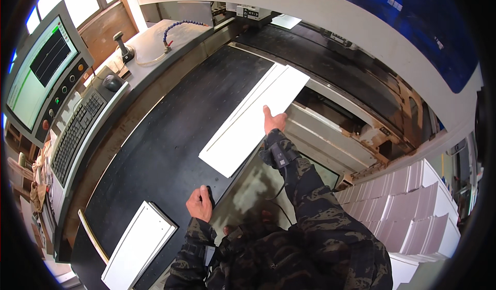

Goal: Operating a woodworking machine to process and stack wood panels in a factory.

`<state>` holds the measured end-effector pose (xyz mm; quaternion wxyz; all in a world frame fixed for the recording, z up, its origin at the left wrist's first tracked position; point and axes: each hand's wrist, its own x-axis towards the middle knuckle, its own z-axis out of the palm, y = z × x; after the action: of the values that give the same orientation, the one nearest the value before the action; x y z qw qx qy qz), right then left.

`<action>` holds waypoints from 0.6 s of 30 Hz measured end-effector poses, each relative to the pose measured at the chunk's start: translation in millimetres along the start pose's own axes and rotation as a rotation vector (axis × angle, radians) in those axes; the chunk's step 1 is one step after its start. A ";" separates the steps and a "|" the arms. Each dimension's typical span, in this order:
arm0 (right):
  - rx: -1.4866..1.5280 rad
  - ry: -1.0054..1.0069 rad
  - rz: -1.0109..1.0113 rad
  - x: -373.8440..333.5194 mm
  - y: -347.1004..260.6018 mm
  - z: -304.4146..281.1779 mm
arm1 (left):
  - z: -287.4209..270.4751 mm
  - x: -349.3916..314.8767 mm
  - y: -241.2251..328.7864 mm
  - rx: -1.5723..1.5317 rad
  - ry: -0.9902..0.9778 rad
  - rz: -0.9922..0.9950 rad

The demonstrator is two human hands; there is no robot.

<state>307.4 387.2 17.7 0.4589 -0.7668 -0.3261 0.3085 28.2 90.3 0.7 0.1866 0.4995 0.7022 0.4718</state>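
Observation:
A long white panel (258,119) lies aslant on the black machine table, and a narrow strip of white shows along its far left edge, perhaps a second panel beneath. My right hand (274,120) grips its right-hand edge with the thumb on top; the other fingers are mostly hidden at the edge. Nearer to me, my left hand (199,204) rests at the table's front edge, its fingers curled and thumb raised, with nothing visible in it. To its left lies another white panel (140,246) with small holes near one end, apart from the hand.
The black table (170,114) runs away toward a machine gantry with a white and blue cover (413,36). At left stand a monitor (49,67), a keyboard (77,135), a mouse (112,82) and a handheld scanner (123,47). Stacked panels (403,202) rise at my right.

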 end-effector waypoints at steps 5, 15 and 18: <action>-0.006 0.024 -0.023 5.6 6.3 2.5 | 1.7 0.1 1.7 -0.003 -0.002 -0.003; -0.013 0.047 -0.031 5.1 6.9 6.1 | 1.7 1.0 -6.8 0.021 0.006 0.039; -0.032 0.004 -0.017 1.5 2.8 1.5 | 0.6 0.2 -3.4 0.047 0.002 0.025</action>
<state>307.7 388.1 14.3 0.4499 -0.7717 -0.3365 0.2980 26.7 90.6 -2.5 0.1681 0.5123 0.7069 0.4578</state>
